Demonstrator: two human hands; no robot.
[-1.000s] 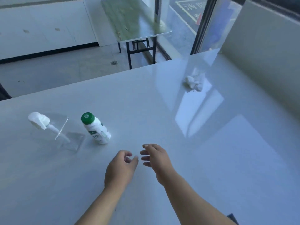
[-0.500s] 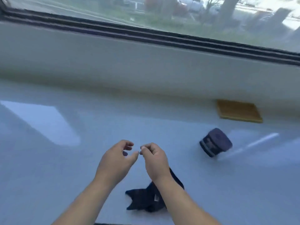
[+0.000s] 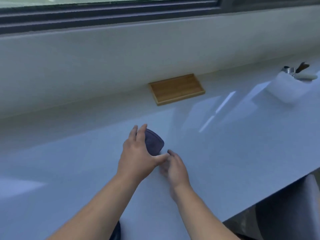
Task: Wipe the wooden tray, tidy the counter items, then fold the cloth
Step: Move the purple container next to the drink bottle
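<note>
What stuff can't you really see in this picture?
- Dark round object: head view, left hand covers its near side; what it is stays unclear.
- Right hand: motion-blurred, grip unclear.
- Utensils in the white holder: far, blurred.
- Dark item: cut off by the bottom edge.

A tray (image 3: 176,89) sits at the back of the bench (image 3: 242,144), against the foot of the ledge (image 3: 103,58) that runs below the window frame (image 3: 110,14). In front of it, toward the bench's middle, lies a rounded object (image 3: 154,142), well apart from the tray. The left hand (image 3: 138,158) reaches over that object's left side with fingers spread; the right hand (image 3: 174,168) rests just beside it, to the near right, thumb of the left touching it. At far right, near the ledge, a container (image 3: 290,85) holds utensils (image 3: 294,71). The bench edge (image 3: 270,194) falls away at lower right.
</note>
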